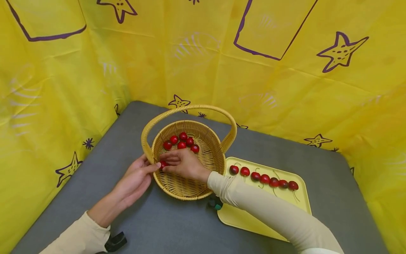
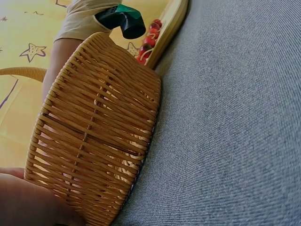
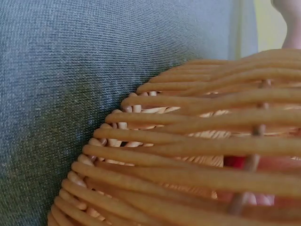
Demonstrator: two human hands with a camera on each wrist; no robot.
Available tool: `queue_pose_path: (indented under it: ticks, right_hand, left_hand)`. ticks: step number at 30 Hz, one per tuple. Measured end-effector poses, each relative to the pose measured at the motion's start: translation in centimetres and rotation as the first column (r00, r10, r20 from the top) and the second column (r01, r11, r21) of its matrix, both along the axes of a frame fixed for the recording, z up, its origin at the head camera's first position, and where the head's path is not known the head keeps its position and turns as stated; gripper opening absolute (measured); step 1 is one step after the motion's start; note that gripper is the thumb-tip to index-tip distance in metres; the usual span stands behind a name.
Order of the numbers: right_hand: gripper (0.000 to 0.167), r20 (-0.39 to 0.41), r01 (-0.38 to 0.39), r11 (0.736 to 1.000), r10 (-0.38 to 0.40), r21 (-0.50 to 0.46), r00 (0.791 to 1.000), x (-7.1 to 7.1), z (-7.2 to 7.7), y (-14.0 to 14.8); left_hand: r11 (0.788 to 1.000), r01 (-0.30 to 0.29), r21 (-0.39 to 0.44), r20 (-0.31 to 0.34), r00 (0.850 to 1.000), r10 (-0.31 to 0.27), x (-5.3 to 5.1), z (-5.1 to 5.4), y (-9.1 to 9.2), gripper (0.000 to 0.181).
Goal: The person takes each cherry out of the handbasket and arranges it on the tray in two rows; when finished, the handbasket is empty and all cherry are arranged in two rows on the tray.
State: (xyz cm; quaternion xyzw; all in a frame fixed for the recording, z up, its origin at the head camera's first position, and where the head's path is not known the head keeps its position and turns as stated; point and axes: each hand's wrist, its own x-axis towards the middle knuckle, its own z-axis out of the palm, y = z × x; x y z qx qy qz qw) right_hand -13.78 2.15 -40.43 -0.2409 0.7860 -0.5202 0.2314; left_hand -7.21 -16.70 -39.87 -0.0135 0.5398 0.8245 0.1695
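A round wicker basket (image 1: pixel 187 185) with a tall arched handle stands on the grey table. My left hand (image 1: pixel 136 180) grips its left rim, the thumb over the edge and the fingers outside. Reaching inside, my right hand (image 1: pixel 187 165) pinches a red cherry (image 1: pixel 163 165) close to the left thumb. Several other cherries (image 1: pixel 182 145) lie toward the back of the basket floor. Woven strands (image 2: pixel 94 122) cover most of the left wrist view. Through the weave in the right wrist view, only a bit of red and some fingers show.
Right of the basket, a yellow tray (image 1: pixel 241 218) holds a row of several cherries with stems (image 1: pixel 264 179); my right forearm crosses above it. Yellow cloth (image 1: pixel 203 67) with starfish drawings surrounds the grey table (image 1: pixel 174 229) at the back and sides.
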Motion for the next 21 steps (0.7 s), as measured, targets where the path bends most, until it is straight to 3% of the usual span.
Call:
queue_pose_path:
  ticks: [7, 11, 16, 21]
  right_hand:
    - [0.036, -0.018, -0.005, 1.0, 0.005, 0.027, 1.0, 0.5, 0.6, 0.8]
    - [0.036, -0.038, -0.017, 1.0, 0.017, -0.009, 0.999, 0.4, 1.5, 2.0]
    - [0.037, -0.07, -0.024, 0.996, 0.018, -0.088, 0.997, 1.2, 3.6, 4.6]
    - [0.037, -0.117, 0.025, 0.987, -0.044, -0.161, 0.992, 3.1, 6.0, 8.6]
  left_hand:
    - [1.0, 0.012, -0.001, 0.002, 1.0, -0.012, -0.2, 0.0, 0.3, 0.072]
    - [1.0, 0.002, -0.01, -0.007, 1.0, -0.002, -0.2, 0.0, 0.2, 0.071]
    - [1.0, -0.006, -0.027, -0.006, 1.0, 0.006, -0.1, 0.0, 0.1, 0.07]
    - [1.0, 0.003, -0.029, -0.018, 1.0, -0.004, 0.0, -0.1, 0.0, 0.07]
